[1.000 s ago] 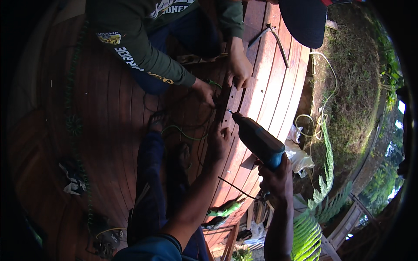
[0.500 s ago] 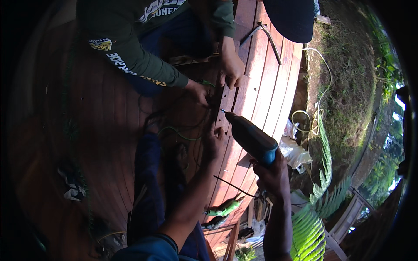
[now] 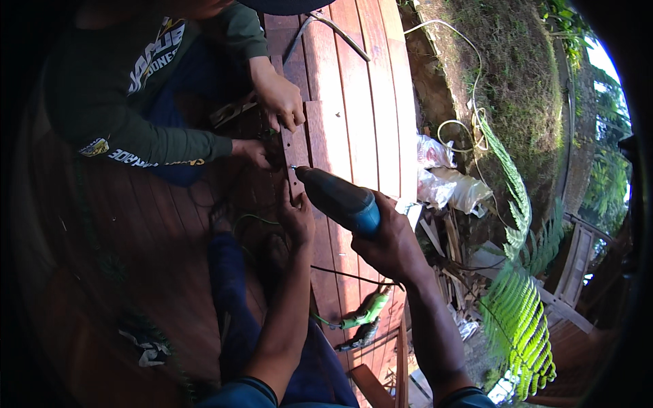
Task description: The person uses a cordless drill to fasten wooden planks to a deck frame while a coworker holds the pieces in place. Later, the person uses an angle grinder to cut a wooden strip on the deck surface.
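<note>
The left hand [image 3: 297, 221] has its grip closed on the near end of a narrow, reddish-brown, drilled wooden strip [image 3: 296, 155], with thumb and finger on opposite sides. The strip lies inboard of the right edge of the reddish-brown plank deck [image 3: 371, 129], roughly in line with the boards. The right hand [image 3: 389, 238] has its grip clenched around the rear of a blue-and-black power drill [image 3: 333, 197]. The drill points toward the strip; its bit is at the strip's face, between two dark holes. Contact depth cannot be determined.

A co-worker's hand [image 3: 277, 98] presses on the far part of the strip; the co-worker's other hand [image 3: 253, 154] is beside it. A bent grey bar [image 3: 341, 37] lies near the deck's far end. A bright-green power tool [image 3: 366, 314] rests toward the near right corner.
</note>
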`<state>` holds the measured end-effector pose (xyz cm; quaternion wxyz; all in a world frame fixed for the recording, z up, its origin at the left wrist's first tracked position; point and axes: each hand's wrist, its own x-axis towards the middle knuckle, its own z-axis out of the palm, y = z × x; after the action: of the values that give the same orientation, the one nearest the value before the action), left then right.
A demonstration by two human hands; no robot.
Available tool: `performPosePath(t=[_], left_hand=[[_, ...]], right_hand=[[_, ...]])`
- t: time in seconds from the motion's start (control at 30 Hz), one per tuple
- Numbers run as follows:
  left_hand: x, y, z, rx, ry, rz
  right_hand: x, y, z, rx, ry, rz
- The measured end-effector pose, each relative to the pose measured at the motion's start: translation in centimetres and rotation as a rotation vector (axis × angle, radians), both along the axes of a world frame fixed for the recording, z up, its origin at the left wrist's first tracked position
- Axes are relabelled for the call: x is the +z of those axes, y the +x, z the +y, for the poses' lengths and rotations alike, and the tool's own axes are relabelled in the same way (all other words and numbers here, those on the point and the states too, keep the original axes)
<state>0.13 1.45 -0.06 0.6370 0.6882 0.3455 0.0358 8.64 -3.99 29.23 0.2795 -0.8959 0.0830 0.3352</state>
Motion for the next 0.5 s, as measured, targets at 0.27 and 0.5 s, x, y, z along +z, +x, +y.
performPosePath(t=[0.27, 0.5], left_hand=[[-2.7, -0.4, -0.6, 0.186, -0.349, -0.006], [-2.8, -0.8, -0.6, 0.141, -0.287, -0.073]], right_hand=[[-0.9, -0.5, -0.7, 0.006, 0.026, -0.004], [-1.0, -0.3, -1.1, 0.017, 0.047, -0.006]])
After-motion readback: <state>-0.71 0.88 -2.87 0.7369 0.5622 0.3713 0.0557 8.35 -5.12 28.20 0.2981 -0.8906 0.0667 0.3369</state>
